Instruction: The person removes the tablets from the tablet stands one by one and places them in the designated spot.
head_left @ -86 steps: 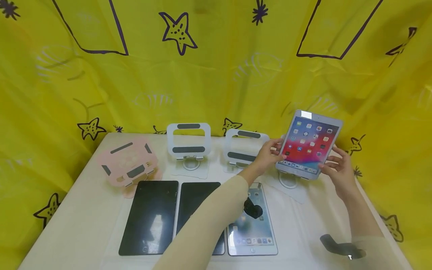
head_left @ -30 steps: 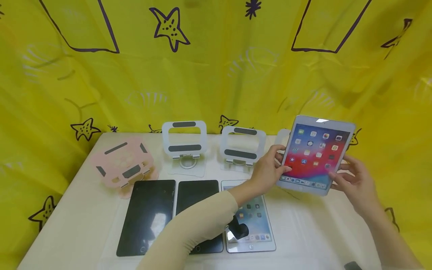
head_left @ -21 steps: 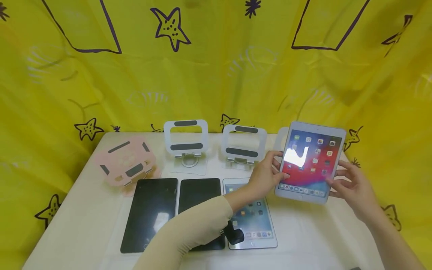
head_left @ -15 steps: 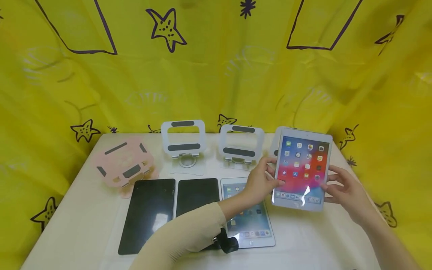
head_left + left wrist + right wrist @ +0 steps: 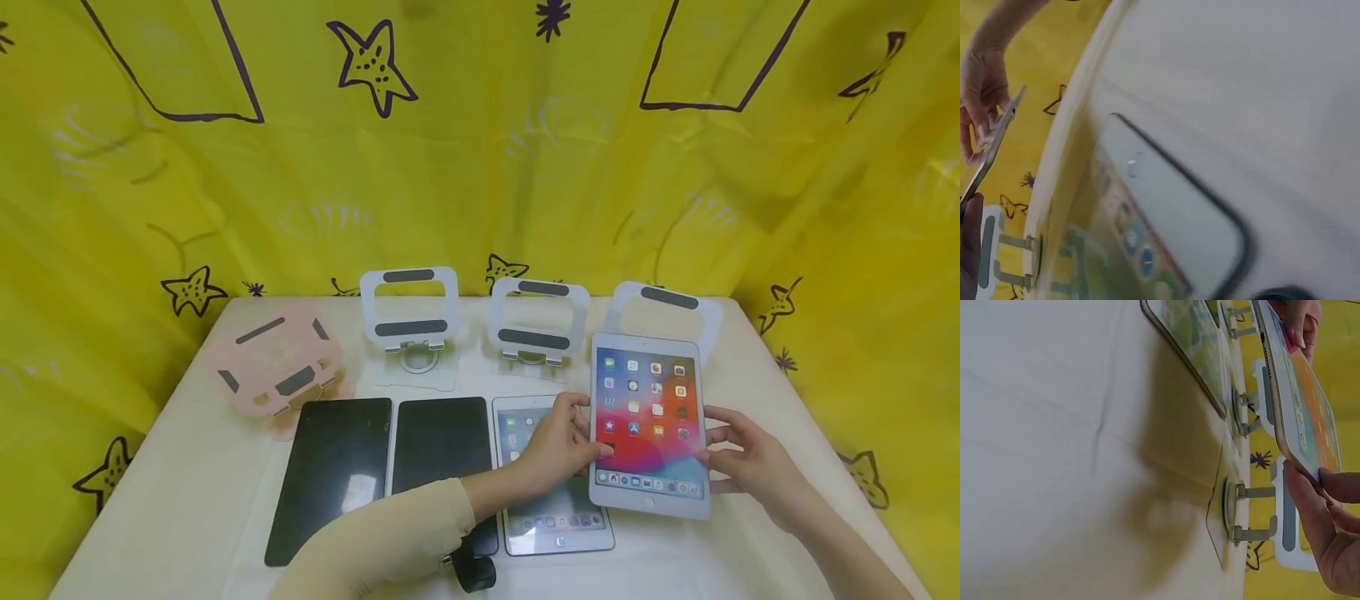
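Observation:
A white-framed tablet (image 5: 648, 425) with a lit screen of app icons is held off the table, between both hands. My left hand (image 5: 551, 454) pinches its left edge, thumb on the front and fingers behind. On its right edge my right hand (image 5: 757, 462) pinches it the same way; the right wrist view shows the tablet (image 5: 1297, 406) from its side, raised over the tabletop. Behind it stands a white tablet stand (image 5: 670, 297), its lower part hidden by the tablet. Another white tablet (image 5: 558, 543) lies flat below my left wrist, partly covered.
Two black tablets (image 5: 330, 475) lie side by side to the left, the second one (image 5: 442, 442) partly under my sleeve. A pink stand (image 5: 273, 358) and two white stands (image 5: 410, 327) form a row at the back. A yellow patterned curtain (image 5: 465, 183) surrounds the table.
Both hands have carried the tablet from over the right-hand stand down, toward me and slightly left. It sits straighter, and the stand behind it has come into view.

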Action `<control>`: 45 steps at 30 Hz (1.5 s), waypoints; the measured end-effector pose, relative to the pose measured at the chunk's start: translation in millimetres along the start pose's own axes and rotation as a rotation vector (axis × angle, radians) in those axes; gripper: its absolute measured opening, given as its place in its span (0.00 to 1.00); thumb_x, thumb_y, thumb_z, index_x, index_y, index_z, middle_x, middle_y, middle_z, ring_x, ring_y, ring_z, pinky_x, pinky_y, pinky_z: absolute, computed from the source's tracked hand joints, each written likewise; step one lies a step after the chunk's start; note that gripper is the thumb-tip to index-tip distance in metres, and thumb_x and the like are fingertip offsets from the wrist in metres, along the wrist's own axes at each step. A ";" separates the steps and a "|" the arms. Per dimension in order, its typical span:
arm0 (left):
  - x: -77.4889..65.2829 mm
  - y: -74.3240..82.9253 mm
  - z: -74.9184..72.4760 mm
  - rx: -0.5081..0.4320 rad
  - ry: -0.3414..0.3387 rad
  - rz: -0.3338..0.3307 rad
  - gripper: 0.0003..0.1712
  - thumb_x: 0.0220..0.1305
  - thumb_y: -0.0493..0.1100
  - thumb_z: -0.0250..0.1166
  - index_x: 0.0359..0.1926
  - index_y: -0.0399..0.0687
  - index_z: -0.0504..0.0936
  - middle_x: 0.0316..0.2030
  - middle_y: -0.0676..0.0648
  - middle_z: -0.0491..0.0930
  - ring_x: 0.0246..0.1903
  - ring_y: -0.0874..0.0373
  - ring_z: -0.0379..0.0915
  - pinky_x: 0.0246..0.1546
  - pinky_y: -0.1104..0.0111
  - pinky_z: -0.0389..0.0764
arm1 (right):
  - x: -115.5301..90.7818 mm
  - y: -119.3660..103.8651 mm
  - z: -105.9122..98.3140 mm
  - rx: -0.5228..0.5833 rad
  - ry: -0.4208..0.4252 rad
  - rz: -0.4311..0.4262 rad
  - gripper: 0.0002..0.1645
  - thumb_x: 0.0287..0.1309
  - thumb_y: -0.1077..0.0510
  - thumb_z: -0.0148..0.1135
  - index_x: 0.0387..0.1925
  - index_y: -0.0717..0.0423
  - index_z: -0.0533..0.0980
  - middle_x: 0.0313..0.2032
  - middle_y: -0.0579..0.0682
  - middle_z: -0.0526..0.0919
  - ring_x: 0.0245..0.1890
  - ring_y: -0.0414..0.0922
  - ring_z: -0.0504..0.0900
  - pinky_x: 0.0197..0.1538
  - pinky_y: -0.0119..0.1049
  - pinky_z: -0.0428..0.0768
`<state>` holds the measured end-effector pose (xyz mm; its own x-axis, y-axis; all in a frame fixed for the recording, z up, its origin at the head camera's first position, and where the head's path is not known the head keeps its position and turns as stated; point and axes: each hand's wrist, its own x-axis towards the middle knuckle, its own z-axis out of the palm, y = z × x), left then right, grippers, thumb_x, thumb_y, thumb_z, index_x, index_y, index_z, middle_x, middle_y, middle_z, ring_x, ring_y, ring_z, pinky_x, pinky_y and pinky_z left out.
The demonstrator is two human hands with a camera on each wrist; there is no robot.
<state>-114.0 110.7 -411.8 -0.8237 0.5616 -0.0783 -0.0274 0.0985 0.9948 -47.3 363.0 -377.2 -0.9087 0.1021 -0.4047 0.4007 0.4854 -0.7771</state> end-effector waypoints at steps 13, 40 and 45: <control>-28.2 -20.5 5.9 -0.093 -0.030 -0.033 0.37 0.52 0.33 0.71 0.59 0.39 0.61 0.28 0.53 0.70 0.18 0.68 0.71 0.20 0.71 0.79 | -2.2 14.5 9.0 -0.032 -0.092 0.127 0.45 0.59 0.60 0.62 0.68 0.67 0.48 0.45 0.59 0.75 0.40 0.45 0.78 0.41 0.44 0.83; 8.9 -28.5 43.4 -0.077 0.093 -0.333 0.29 0.48 0.30 0.72 0.49 0.39 0.66 0.24 0.48 0.74 0.19 0.49 0.81 0.17 0.69 0.79 | 47.0 44.5 -35.9 -0.045 -0.384 0.164 0.45 0.61 0.55 0.60 0.67 0.70 0.48 0.50 0.60 0.74 0.44 0.45 0.76 0.47 0.44 0.81; 8.0 -28.8 44.6 0.005 0.020 -0.349 0.25 0.50 0.28 0.70 0.46 0.37 0.67 0.17 0.47 0.76 0.17 0.50 0.80 0.16 0.71 0.78 | 47.7 48.6 -38.8 -0.051 -0.375 0.161 0.43 0.61 0.55 0.59 0.67 0.70 0.49 0.47 0.56 0.76 0.42 0.46 0.76 0.45 0.44 0.81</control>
<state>-94.5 149.0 -443.9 -0.7760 0.4776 -0.4119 -0.3062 0.2856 0.9081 -75.6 425.2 -415.5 -0.7256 -0.1388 -0.6740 0.5191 0.5326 -0.6685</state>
